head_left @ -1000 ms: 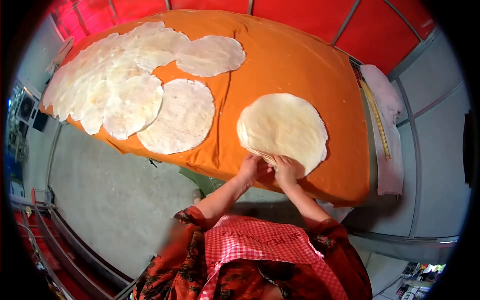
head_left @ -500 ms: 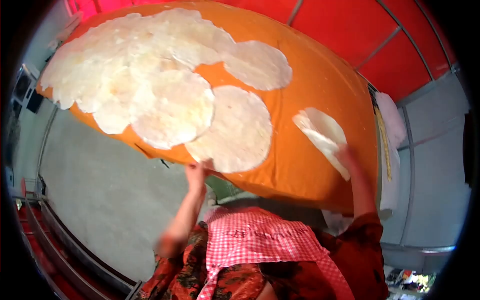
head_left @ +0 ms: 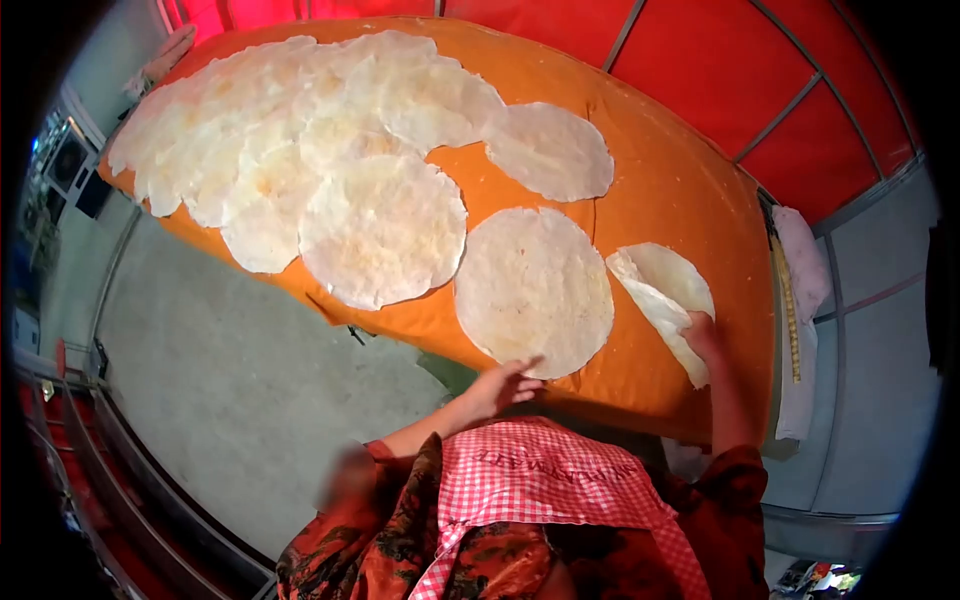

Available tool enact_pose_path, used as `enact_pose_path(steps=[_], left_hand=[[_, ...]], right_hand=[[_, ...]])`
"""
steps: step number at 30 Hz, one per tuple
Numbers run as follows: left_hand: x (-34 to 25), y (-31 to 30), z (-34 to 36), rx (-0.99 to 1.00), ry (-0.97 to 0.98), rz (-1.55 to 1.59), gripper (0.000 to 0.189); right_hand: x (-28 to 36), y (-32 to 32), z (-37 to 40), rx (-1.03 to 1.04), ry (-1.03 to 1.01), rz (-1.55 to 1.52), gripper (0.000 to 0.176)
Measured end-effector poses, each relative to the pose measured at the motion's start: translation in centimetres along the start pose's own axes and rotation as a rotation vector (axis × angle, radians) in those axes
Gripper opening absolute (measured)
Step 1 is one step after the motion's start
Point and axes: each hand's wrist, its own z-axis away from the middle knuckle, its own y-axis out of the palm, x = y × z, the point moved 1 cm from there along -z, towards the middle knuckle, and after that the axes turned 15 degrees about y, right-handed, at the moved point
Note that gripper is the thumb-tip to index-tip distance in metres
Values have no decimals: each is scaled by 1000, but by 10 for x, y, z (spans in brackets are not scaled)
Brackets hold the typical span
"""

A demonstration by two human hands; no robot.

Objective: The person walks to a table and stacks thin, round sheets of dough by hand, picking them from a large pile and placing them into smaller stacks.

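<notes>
A round thin flatbread (head_left: 535, 290) lies flat near the front edge of the orange cloth. My left hand (head_left: 500, 388) is at its lower rim, fingers apart, the tips at or just over the bread's edge. To the right is another flatbread (head_left: 672, 285), partly folded over on itself. My right hand (head_left: 703, 336) has its fingers closed on the folded part. Left of these, a large spread of overlapping flatbreads (head_left: 385, 235) covers much of the cloth, and one more flatbread (head_left: 552, 150) lies behind, touching the spread.
The orange cloth (head_left: 690, 210) covers a long table. Beyond it stands a red wall panel (head_left: 700, 80) with metal bars. At the right edge are a patterned stick (head_left: 788, 320) and white cloth (head_left: 798, 400). Grey floor (head_left: 240, 370) lies front left, with dark rails (head_left: 130, 480) beyond.
The round flatbread has slid right, away from the overlapping ones. My left hand has moved right with it, and its fingers have opened. My right hand stays at the folded flatbread.
</notes>
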Motion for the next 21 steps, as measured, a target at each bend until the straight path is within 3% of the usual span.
enact_pose_path(steps=[2, 4, 5, 6, 7, 8, 10, 12, 15, 17, 18, 19, 21], left_hand=[[-21, -5, 12, -288, 194, -18, 38], [-23, -18, 5, -451, 254, 0, 27], [-24, -22, 0, -459, 287, -66, 24], [-22, -24, -6, -458, 316, -131, 22], [-18, -22, -11, -450, 336, -193, 20], [-14, -16, -13, -438, 317, -177, 20], [-9, -3, -11, -411, 276, -132, 19], [0, 2, -9, -381, 207, -133, 20], [-5, 11, 0, -367, 208, -119, 25], [-18, 21, 9, -377, 250, -52, 26], [-21, 12, 6, -395, 262, -94, 25], [-24, -2, 1, -412, 278, -136, 24], [-28, -14, -6, -417, 301, -198, 21]], right_hand=[[-25, 3, -25, -14, -15, 58, 30], [-57, 5, -74, -205, 56, 104, 29], [-8, -33, -58, 41, 19, -142, 25], [29, -63, -39, 38, -159, -192, 21], [63, -91, -28, 28, -93, -218, 23], [51, -105, -60, -130, -133, -15, 21], [104, -141, -23, -352, -134, 267, 18], [162, -146, 41, -259, -87, 33, 20], [167, -59, 62, -260, -154, -171, 21], [165, 29, 67, -276, -259, -58, 25], [159, 85, 64, -296, -285, -152, 29], [166, 117, 76, -319, -435, 107, 35], [164, 186, 78, -219, -421, 131, 37]])
